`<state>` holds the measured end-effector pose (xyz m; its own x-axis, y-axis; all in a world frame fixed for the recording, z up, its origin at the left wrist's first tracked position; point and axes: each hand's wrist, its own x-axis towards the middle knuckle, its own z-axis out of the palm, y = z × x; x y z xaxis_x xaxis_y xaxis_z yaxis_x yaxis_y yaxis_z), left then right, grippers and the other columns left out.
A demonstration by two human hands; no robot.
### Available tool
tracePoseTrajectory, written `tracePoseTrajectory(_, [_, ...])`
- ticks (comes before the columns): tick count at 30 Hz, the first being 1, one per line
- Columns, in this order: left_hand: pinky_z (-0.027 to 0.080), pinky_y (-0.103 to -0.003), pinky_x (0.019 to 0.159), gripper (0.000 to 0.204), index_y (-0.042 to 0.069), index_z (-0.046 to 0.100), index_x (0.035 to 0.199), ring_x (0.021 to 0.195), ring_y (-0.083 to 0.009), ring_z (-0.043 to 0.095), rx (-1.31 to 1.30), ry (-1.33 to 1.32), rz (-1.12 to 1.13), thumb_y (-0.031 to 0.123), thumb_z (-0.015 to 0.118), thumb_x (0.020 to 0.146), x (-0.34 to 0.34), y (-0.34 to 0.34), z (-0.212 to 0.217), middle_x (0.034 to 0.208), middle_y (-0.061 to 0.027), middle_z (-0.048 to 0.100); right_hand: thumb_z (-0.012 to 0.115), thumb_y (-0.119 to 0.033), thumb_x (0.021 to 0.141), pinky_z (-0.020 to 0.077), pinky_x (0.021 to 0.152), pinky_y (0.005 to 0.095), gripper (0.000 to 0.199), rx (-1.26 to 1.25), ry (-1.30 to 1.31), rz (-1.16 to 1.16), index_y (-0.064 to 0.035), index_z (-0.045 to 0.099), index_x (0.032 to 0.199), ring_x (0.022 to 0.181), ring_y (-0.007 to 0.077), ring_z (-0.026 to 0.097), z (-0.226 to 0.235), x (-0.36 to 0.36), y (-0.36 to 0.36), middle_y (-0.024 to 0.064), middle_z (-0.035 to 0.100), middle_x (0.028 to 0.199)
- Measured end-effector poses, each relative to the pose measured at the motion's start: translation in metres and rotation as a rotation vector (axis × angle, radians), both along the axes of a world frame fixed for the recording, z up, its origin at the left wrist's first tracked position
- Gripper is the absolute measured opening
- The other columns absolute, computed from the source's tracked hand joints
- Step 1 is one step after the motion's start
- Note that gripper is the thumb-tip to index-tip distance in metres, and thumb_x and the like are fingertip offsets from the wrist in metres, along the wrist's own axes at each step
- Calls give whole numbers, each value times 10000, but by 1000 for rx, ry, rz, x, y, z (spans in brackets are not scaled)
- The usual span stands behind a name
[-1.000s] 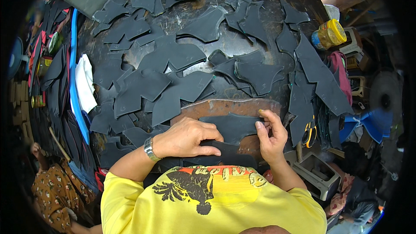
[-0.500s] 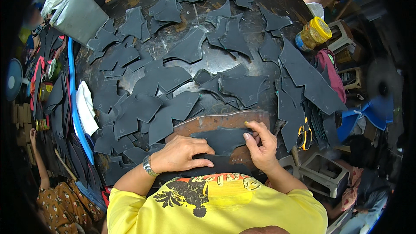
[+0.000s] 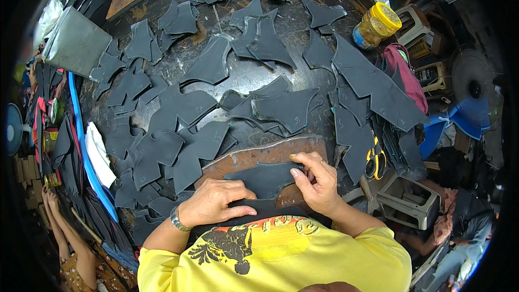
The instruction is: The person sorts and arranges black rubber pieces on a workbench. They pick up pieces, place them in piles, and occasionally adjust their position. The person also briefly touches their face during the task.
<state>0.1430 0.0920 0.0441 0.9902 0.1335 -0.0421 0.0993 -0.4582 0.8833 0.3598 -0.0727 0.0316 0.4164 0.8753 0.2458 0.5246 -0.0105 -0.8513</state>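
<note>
A dark, curved cut sheet piece (image 3: 263, 177) lies over a brown board (image 3: 230, 163) close to my body. My right hand (image 3: 318, 181) pinches the piece's right end, thumb and forefinger closed on it. At the left end, my left hand (image 3: 219, 201) is closed on the sheet, with the thumb nearer my body and the fingers bent on the far side. Another dark sheet piece (image 3: 292, 211) shows between the board and my shirt. Part of what the left fingers hold is hidden under the hand.
Several stacks of dark cut pieces (image 3: 286, 109) cover the dark table (image 3: 211, 89). Yellow-and-black scissors (image 3: 375, 162) rest at the right, beyond them a yellow-lidded jar (image 3: 377, 25). A grey box (image 3: 75, 43) stands far left; a stool (image 3: 413, 200) is right. Another person's hands (image 3: 51, 200) show lower left.
The view has swung a little, so the table's things sit further left. Both my hands keep their hold on the piece. At the lower left, the other person's second arm has come into view.
</note>
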Motion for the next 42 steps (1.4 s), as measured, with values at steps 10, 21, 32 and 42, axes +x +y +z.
tracePoseTrajectory(10, [502, -345, 604, 259, 73, 727, 959, 708, -256, 673, 0, -36, 10, 270, 832, 828, 2, 0, 1, 801, -69, 673, 742, -25, 847, 512, 583, 325, 290, -84, -77, 58, -17, 684, 1131, 696, 239, 650, 17, 4, 4, 140, 676, 989])
tracePoseTrajectory(21, [504, -353, 603, 238, 82, 724, 960, 705, -254, 671, -1, -58, 11, 256, 827, 835, 0, 0, -3, 803, -61, 675, 700, -263, 916, 550, 840, 455, 506, -231, -596, -151, -6, 552, 1325, 979, 384, 701, 60, 192, 154, 229, 710, 1039])
tracePoseTrajectory(32, [525, -359, 637, 231, 88, 700, 972, 757, -253, 682, -12, -29, -4, 289, 773, 884, -1, 0, -1, 848, -51, 675, 834, -451, 778, 501, 1015, 466, 1003, -652, -626, -602, -110, 294, 1551, 1232, 384, 629, -4, 291, 275, 253, 642, 1315])
tracePoseTrajectory(42, [505, -343, 604, 219, 81, 730, 953, 702, -249, 673, -22, -46, 16, 232, 831, 830, 1, 0, -1, 803, -65, 679, 678, 96, 814, 502, 605, 287, 564, 201, 47, -684, -59, 572, 1346, 726, 131, 618, 24, 351, 272, 36, 634, 781])
